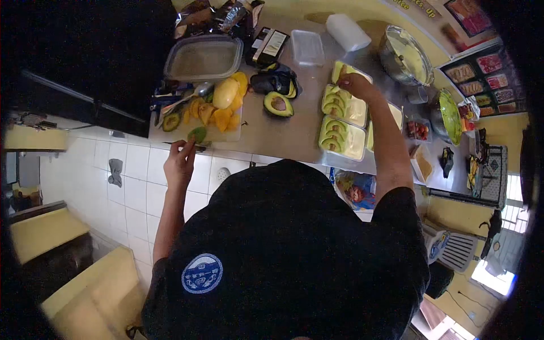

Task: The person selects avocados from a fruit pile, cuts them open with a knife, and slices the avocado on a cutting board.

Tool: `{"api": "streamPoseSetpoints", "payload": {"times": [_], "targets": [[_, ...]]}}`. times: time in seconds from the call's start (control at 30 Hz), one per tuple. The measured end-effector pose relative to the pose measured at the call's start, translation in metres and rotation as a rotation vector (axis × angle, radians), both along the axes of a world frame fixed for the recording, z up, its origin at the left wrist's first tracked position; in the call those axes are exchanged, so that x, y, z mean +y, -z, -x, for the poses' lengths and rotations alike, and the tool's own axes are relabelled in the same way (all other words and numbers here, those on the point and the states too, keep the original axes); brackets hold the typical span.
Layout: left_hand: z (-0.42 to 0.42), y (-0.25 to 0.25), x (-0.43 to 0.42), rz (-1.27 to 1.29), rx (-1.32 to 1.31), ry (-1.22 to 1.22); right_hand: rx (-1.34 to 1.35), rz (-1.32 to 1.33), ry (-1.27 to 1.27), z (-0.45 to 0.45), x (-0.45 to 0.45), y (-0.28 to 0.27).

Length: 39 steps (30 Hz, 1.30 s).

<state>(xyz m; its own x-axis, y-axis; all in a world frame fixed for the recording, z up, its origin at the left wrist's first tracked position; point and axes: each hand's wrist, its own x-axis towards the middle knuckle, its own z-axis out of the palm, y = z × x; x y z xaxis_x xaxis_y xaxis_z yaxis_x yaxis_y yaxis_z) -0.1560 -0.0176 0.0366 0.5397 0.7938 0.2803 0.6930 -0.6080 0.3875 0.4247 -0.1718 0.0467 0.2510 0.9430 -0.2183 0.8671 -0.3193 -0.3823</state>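
My left hand pinches a piece of avocado at the front edge of the white cutting board. Mango pieces and a peeled mango lie on that board. My right hand is closed over the farthest cream-filled tub; whatever its fingertips hold is hidden. Nearer to me, a middle tub and a front tub carry rows of avocado slices along their left sides. Between my hands, a halved avocado with its pit lies on the metal counter.
Dark avocado skins lie behind the half. Farther back are a large plastic container, a black box and an open clear tub. To the right stand a metal bowl, a green-coated bowl and a box of red fruit.
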Motion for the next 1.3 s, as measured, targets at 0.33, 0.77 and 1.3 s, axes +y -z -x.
{"api": "streamPoseSetpoints", "payload": {"times": [0.33,0.77,1.3], "targets": [[0.010,-0.008,-0.026,0.010,0.050,-0.026,-0.067,-0.149,-0.044,0.019,0.000,0.011],[0.037,-0.007,0.010,0.088,0.074,-0.032,-0.307,-0.052,0.120,0.028,-0.006,0.024],[0.076,0.003,0.076,0.101,0.006,0.229,0.039,-0.283,-0.323,0.303,0.149,-0.041]]}}
